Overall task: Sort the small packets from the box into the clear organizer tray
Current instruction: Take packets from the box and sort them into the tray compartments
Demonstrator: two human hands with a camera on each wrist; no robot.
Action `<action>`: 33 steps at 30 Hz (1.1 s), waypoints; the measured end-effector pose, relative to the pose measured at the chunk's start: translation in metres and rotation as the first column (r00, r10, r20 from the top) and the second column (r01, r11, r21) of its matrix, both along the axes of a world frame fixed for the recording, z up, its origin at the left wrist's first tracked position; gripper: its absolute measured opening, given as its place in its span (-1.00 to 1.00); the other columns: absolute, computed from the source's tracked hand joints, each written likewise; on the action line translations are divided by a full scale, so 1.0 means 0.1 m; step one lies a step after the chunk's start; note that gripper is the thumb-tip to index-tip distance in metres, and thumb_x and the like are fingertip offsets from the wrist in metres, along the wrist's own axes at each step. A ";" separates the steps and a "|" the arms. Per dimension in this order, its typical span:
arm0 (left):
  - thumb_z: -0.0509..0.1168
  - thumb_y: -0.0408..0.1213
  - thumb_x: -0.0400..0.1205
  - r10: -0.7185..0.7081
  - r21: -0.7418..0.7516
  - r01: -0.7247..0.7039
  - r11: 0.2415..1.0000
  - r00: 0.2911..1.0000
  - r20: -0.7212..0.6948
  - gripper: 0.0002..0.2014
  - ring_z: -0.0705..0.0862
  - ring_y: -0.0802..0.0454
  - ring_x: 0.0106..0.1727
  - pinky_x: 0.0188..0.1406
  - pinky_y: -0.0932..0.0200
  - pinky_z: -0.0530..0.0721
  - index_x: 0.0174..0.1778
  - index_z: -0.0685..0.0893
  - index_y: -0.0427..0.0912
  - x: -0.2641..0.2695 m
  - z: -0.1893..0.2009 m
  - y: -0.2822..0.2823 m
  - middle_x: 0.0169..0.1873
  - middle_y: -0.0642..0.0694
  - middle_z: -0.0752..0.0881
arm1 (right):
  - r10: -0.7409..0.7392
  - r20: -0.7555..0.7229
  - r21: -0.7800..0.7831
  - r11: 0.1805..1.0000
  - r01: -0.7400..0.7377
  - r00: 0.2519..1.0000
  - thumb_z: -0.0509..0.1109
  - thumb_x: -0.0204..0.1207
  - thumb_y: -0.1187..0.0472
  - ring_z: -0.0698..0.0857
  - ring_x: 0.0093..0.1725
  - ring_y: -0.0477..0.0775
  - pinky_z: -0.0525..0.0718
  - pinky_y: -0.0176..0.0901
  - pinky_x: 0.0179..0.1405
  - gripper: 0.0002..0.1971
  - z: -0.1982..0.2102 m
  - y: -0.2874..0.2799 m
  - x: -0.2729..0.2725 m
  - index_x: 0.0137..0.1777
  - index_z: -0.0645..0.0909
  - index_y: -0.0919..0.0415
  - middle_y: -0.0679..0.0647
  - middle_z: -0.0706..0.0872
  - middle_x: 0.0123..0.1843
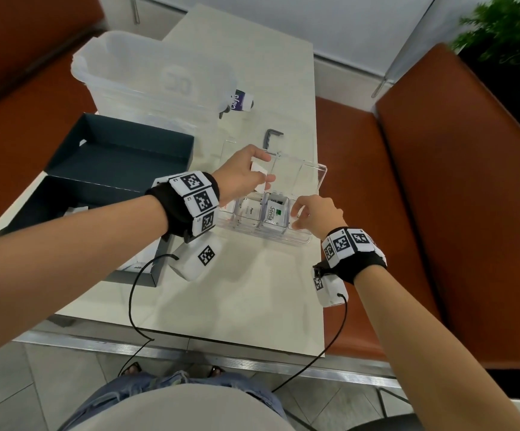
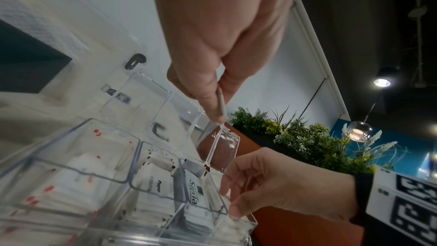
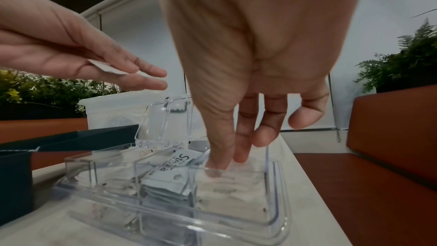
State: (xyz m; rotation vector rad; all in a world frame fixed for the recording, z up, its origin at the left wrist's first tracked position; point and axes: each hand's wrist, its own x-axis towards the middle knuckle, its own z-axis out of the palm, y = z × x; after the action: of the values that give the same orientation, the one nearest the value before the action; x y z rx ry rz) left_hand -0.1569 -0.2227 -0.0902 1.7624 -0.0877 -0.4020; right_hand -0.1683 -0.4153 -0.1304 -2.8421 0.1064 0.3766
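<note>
A clear organizer tray (image 1: pixel 320 172) stands near the table's right edge, its hinged lid up at the back. Its near compartments hold white packets with red marks (image 2: pixel 78 167), pepper packets (image 1: pixel 254 210) and Stevia packets (image 1: pixel 276 213). My left hand (image 1: pixel 262 171) hovers over the tray's back half and pinches one white packet (image 1: pixel 258 167), seen edge-on in the left wrist view (image 2: pixel 221 104). My right hand (image 1: pixel 297 217) reaches into the rightmost near compartment, its straight fingertips (image 3: pixel 216 166) touching the pale packets (image 3: pixel 227 190) there. A dark box (image 1: pixel 118 144) lies open to the left.
A second dark box half (image 1: pixel 81 194) with white packets sits nearer me at left. Behind stand a translucent plastic bin (image 1: pixel 146 79), a purple-labelled item (image 1: pixel 240 101) and a bent metal key (image 1: pixel 271 136). Orange-brown benches (image 1: pixel 439 181) flank the table; a plant (image 1: pixel 507 32) is far right.
</note>
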 end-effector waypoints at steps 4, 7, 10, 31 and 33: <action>0.35 -0.48 0.64 0.076 -0.141 -0.085 0.986 0.995 -0.066 -0.60 0.79 -0.12 0.09 0.11 -0.03 0.72 0.38 0.45 -0.21 0.02 -0.01 0.03 0.09 -0.25 0.69 | 0.024 0.003 -0.027 0.999 -0.024 1.000 0.50 0.47 0.21 0.63 0.05 0.10 0.31 0.08 0.21 -0.84 0.02 0.00 -0.03 0.02 0.66 0.03 -0.03 0.69 -0.04; 0.43 -0.42 0.60 0.124 -0.199 -0.142 0.970 0.987 -0.098 -0.70 0.76 0.02 -0.08 -0.07 0.14 0.74 0.23 0.59 -0.19 0.05 -0.01 0.07 -0.05 -0.11 0.72 | 0.048 0.079 0.006 0.999 -0.049 0.996 0.43 0.55 0.18 0.66 0.05 0.07 0.40 0.06 0.26 -0.89 0.12 0.02 0.00 0.05 0.69 0.01 -0.06 0.71 -0.04; 0.48 -0.34 0.56 0.182 -0.161 -0.190 0.969 0.981 -0.064 -0.82 0.74 0.14 -0.16 -0.05 0.23 0.69 0.05 0.70 -0.12 0.10 -0.02 0.11 -0.13 -0.03 0.78 | -0.018 0.253 0.265 0.963 -0.052 0.967 0.37 0.60 0.19 0.69 -0.12 -0.06 0.65 -0.23 0.07 -0.87 0.27 0.11 0.03 0.07 0.72 0.09 0.02 0.76 -0.10; 0.35 -0.32 0.65 0.369 -0.125 -0.371 0.920 0.929 -0.040 -0.91 0.78 0.09 -0.19 -0.20 0.23 0.67 0.05 0.68 -0.11 0.13 -0.10 0.61 -0.01 -0.05 0.78 | -0.127 0.202 0.547 0.837 -0.005 0.971 0.44 0.50 0.36 0.64 -0.23 -0.05 0.57 -0.34 -0.17 -0.90 0.25 0.93 0.37 -0.07 0.77 0.22 0.06 0.73 -0.22; 0.33 -0.34 0.66 0.388 -0.125 -0.392 0.911 0.920 -0.053 -0.92 0.77 0.10 -0.23 -0.23 0.25 0.68 0.03 0.69 -0.12 0.12 -0.10 0.70 -0.05 -0.05 0.78 | -0.107 0.176 0.509 0.861 0.002 0.979 0.42 0.50 0.40 0.64 -0.13 -0.02 0.55 -0.32 -0.07 -0.87 0.17 1.04 0.39 -0.03 0.77 0.27 0.13 0.75 -0.14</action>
State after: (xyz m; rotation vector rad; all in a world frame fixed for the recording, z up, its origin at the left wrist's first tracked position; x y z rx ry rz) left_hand -0.1450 -0.1528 -0.1006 1.5932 0.2512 -0.1236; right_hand -0.1295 -0.3117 -0.1131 -2.3274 0.0395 0.0836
